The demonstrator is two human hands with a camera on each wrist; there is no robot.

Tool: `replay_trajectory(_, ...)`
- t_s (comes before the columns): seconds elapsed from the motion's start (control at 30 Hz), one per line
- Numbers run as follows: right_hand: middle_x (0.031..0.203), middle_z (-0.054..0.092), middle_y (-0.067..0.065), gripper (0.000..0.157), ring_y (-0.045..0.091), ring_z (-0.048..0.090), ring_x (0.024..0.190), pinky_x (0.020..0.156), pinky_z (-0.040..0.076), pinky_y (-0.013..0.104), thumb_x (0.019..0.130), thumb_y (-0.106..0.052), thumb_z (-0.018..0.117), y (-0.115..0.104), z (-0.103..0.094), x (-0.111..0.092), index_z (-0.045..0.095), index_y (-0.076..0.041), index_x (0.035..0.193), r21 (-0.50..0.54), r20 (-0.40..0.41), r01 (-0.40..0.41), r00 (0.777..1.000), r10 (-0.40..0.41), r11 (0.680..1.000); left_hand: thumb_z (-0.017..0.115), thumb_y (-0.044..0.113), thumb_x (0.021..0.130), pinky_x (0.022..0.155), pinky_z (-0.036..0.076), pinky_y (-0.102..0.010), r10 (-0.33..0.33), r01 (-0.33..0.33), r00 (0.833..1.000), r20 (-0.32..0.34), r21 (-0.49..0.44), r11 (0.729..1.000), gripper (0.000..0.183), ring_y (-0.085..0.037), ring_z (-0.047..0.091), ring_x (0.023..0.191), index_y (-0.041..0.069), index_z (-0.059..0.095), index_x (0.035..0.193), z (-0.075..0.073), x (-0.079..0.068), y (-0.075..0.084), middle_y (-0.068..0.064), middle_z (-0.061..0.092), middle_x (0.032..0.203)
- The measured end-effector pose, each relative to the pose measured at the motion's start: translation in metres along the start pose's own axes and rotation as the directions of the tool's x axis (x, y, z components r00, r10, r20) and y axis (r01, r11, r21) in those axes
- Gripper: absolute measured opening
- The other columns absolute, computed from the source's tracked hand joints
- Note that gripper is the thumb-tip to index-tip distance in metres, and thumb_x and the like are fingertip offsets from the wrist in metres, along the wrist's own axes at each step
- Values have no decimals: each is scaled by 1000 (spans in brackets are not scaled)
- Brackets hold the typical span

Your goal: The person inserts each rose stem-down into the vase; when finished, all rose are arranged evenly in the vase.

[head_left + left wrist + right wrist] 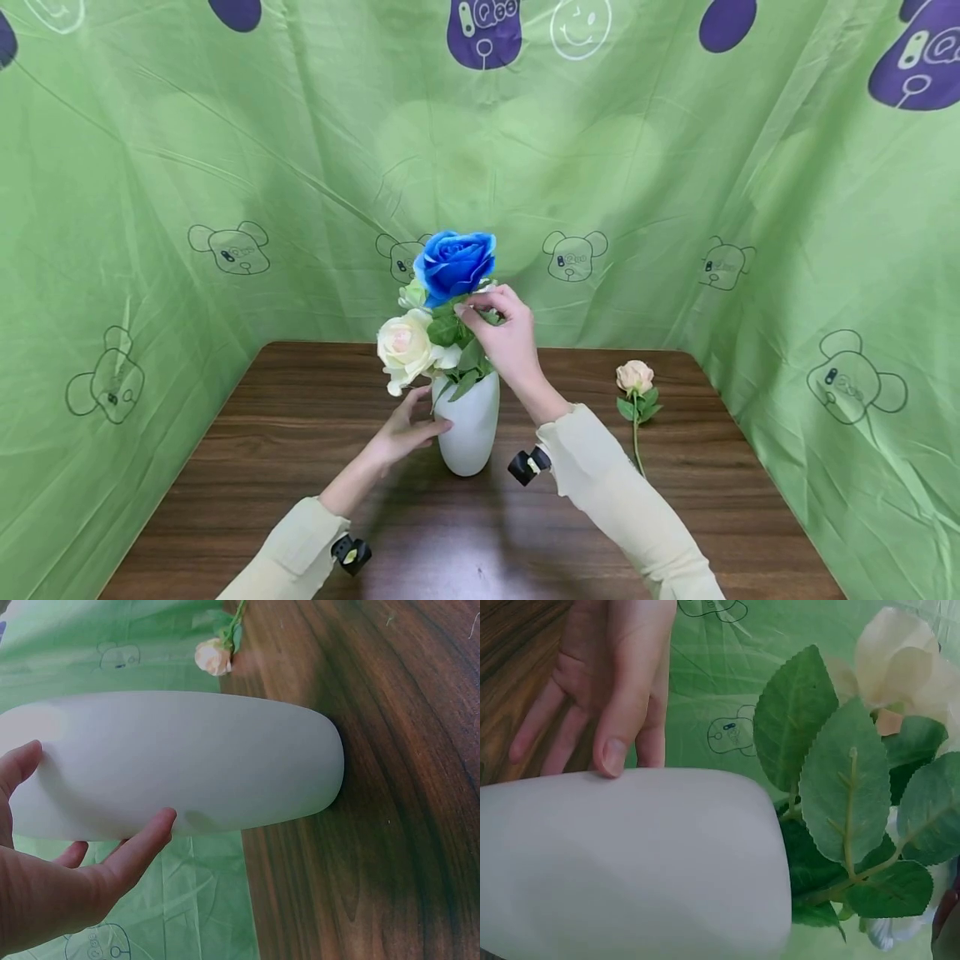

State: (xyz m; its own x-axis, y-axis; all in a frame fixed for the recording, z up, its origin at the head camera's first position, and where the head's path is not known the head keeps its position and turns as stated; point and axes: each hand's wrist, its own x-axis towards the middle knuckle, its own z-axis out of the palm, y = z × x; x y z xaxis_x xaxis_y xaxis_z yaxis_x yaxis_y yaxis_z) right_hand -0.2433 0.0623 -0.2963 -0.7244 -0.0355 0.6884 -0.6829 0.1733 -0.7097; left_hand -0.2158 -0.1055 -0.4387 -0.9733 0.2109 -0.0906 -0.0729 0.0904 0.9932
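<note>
A white vase stands upright on the wooden table, holding a tall blue rose, a cream rose and other pale blooms among green leaves. My right hand pinches the blue rose just beneath its bloom, thumb and forefinger together over the vase's mouth. On the vase's left side my left hand touches the wall, its fingers extended and spread. The left wrist view shows its fingertips against the smooth white surface. Leaves hide the vase's rim in the head view.
A pale pink rose with a green stem lies on the table to the right. Green printed cloth hangs close behind the table and on both sides. A black wrist device sits at each sleeve.
</note>
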Motion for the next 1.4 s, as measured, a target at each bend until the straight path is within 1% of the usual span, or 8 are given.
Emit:
replay_trajectory(0.13, 77, 60, 10, 6, 19, 54, 74, 63, 44, 32, 75, -2, 68, -6, 4, 0, 66, 3, 78, 12, -15, -13, 1000, 13, 1000, 68, 14, 79, 80, 43, -48, 0, 1, 1000, 10, -6, 1000, 66, -37, 45, 108, 8, 30, 133, 0, 0, 1, -23, 37, 127)
replay_trajectory(0.37, 72, 57, -4, 7, 11, 46, 73, 61, 39, 28, 72, -16, 73, 24, 8, -6, 70, -9, 74, -162, -16, -31, 999, 29, 986, 66, 15, 80, 79, 44, -46, 16, -16, 999, 40, -7, 1000, 66, -37, 47, 106, 5, 27, 132, 0, 0, 0, -23, 34, 128)
replay_trajectory(0.6, 70, 51, -4, 6, 12, 44, 71, 60, 37, 26, 68, -6, 73, 42, 11, -21, 71, -9, 73, -236, 16, -2, 1000, 6, 972, 67, 16, 79, 77, 45, -44, 17, -17, 1000, 25, -1, 1000, 70, -33, 50, 101, 4, 26, 134, 0, 0, -1, -21, 32, 131)
replay_trajectory(0.7, 68, 49, -5, 10, 12, 42, 69, 59, 35, 25, 66, -2, 70, 48, 11, -28, 70, -9, 72, -256, 31, -16, 999, 25, 967, 68, 15, 78, 77, 45, -45, 4, -3, 1000, 12, -4, 1000, 71, -32, 51, 100, 5, 26, 134, 1, 0, -1, -17, 29, 134)
replay_trajectory(0.9, 67, 47, -4, 8, 13, 41, 68, 59, 35, 26, 67, -5, 72, 52, 10, -32, 71, -9, 74, -236, 43, -33, 998, 44, 971, 68, 13, 78, 78, 45, -46, 0, 0, 1000, 14, -12, 1000, 69, -33, 51, 101, 6, 27, 134, 1, -2, 1, -18, 29, 134)
replay_trajectory(1.13, 77, 50, 2, 15, 13, 49, 74, 66, 47, 28, 73, -14, 71, 47, -9, -38, 70, -11, 88, -126, 47, -167, 984, 174, 978, 67, 13, 79, 79, 43, -49, 8, -8, 1000, 14, -18, 1000, 66, -35, 50, 103, 7, 29, 133, 0, -2, 2, -19, 29, 134)
replay_trajectory(1.23, 79, 51, 1, 19, 13, 51, 75, 66, 46, 27, 74, -21, 71, 57, -22, -42, 69, -11, 91, -112, 28, -185, 982, 189, 976, 68, 13, 79, 80, 43, -49, 5, -5, 1000, 12, -25, 1000, 67, -35, 50, 103, 8, 29, 133, 0, 0, -2, -18, 29, 134)
replay_trajectory(1.4, 86, 56, 12, 19, 25, 52, 82, 68, 42, 36, 76, -12, 70, 52, -48, -50, 67, -2, 91, -132, -13, -246, 969, 247, 960, 68, 14, 78, 78, 45, -46, 4, -4, 1000, 12, -24, 1000, 68, -33, 51, 103, 9, 29, 133, 0, 0, -1, -17, 29, 134)
